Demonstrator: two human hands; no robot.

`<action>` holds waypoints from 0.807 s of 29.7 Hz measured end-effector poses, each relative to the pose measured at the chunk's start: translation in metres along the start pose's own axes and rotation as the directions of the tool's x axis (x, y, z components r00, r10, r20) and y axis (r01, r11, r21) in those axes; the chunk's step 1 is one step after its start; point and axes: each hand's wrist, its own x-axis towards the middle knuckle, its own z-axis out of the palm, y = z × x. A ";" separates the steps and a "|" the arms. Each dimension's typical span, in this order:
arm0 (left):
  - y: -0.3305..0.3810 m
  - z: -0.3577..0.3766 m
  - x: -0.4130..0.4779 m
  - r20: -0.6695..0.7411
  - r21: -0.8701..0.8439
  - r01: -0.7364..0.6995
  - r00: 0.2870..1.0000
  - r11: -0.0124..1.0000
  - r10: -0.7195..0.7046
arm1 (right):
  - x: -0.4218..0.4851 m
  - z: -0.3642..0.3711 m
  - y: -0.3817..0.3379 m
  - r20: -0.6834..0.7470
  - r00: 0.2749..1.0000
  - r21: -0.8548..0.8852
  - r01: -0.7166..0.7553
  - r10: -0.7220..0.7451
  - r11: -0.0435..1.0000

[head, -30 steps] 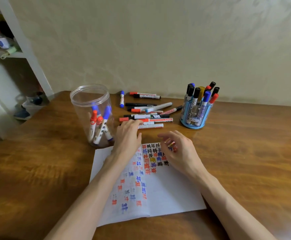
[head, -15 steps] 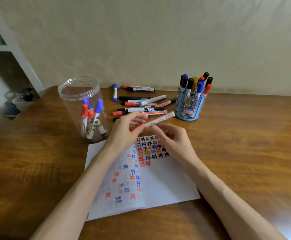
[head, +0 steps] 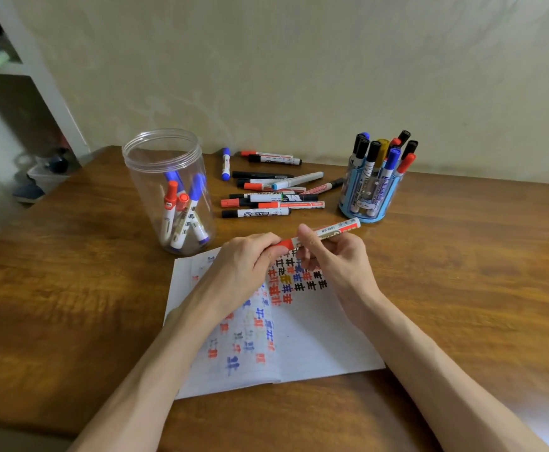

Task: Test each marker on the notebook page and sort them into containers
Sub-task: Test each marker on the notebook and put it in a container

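Observation:
A red marker (head: 328,231) is held level above the top of the open notebook (head: 312,340). My left hand (head: 245,262) grips its red cap end, and my right hand (head: 335,256) pinches its white barrel. The page below carries rows of red, blue, black and yellow test marks. A pile of loose markers (head: 268,190) lies on the table behind my hands. To the left stands a clear plastic jar (head: 168,190) with several red and blue markers inside. To the right a blue pen holder (head: 369,194) stands full of upright markers.
The wooden table (head: 462,272) ends at a pale wall behind the markers. A white shelf unit (head: 38,76) with stored items stands off the table's left far corner.
My left hand lifted a red marker from the pile and brought it over the notebook. My right hand came up and took hold of its barrel. The camera view shifted slightly.

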 end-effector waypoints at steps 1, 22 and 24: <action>0.001 0.000 -0.001 0.018 -0.027 0.014 1.000 1.000 -0.013 | -0.001 0.001 -0.001 0.007 1.000 0.001 -0.001 0.001 1.000; -0.017 -0.019 -0.011 -0.028 -0.026 0.061 0.998 0.998 -0.062 | -0.024 -0.016 -0.010 -0.046 0.978 -0.093 -0.208 0.205 0.974; -0.016 -0.019 -0.011 -0.035 -0.021 0.045 0.998 0.999 -0.046 | -0.031 -0.011 -0.006 -0.054 0.987 -0.151 -0.157 0.151 0.976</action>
